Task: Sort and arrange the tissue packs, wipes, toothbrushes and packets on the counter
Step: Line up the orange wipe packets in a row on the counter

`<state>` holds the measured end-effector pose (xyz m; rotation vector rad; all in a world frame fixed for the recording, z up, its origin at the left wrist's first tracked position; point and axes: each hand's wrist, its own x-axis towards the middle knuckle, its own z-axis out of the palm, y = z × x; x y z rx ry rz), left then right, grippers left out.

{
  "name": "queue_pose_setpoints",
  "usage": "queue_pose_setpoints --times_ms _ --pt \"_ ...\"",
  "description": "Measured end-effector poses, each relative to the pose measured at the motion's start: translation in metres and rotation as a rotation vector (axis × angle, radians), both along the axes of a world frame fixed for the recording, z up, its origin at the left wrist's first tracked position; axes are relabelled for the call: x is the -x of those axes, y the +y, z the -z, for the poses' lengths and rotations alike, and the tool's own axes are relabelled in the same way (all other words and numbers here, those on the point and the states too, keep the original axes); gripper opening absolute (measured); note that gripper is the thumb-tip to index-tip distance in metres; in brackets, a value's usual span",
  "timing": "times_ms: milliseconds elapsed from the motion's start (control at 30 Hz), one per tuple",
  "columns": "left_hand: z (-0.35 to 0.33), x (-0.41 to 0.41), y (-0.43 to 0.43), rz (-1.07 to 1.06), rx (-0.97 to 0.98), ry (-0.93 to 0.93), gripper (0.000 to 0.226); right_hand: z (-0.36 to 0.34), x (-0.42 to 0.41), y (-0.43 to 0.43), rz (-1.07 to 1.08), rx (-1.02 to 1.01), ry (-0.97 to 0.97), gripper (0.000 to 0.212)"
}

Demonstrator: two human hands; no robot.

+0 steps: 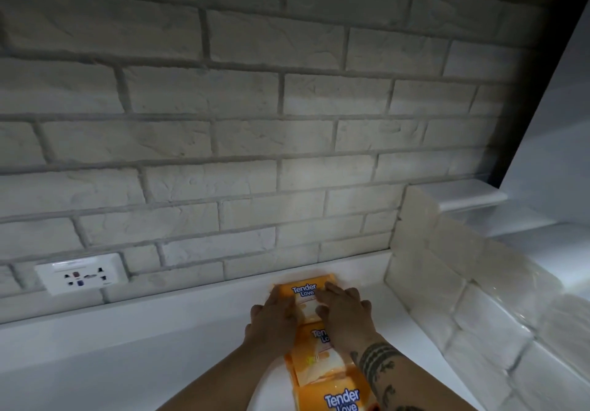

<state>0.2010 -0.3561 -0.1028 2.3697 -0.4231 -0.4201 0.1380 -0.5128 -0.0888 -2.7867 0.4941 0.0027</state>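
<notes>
Three orange "Tender Love" wipes packs lie in a row on the white counter (127,356), running from the back wall toward me. The far pack (305,291) sits against the wall. My left hand (271,321) lies along its left side with fingers extended. My right hand (344,311) rests on top of it at the right, fingers stretched forward. The middle pack (314,358) shows between my forearms, partly covered by the right wrist. The near pack (340,399) is cut off by the bottom edge. No toothbrushes or tissue packs are in view.
A white brick wall (239,142) rises behind the counter. A wall socket (81,273) sits low at the left. A low brick partition (463,299) bounds the counter on the right, with a white ledge (469,193) beyond it.
</notes>
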Motion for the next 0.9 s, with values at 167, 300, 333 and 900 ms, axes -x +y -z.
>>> queue_pose_setpoints --times_ms 167,300,333,900 --pt "-0.012 0.002 0.031 -0.046 0.076 -0.026 0.044 -0.006 0.010 0.014 -0.019 0.029 -0.092 0.047" --pt "-0.024 0.007 0.080 -0.112 0.137 -0.025 0.035 -0.008 0.016 0.049 -0.040 -0.056 -0.234 0.035" --pt "-0.023 0.011 0.100 -0.144 0.133 -0.028 0.033 -0.007 0.016 0.066 -0.061 -0.079 -0.265 0.032" --pt "-0.008 0.048 0.505 -0.694 0.029 -0.140 0.028 0.007 0.010 0.435 -0.541 -0.296 -0.059 0.034"
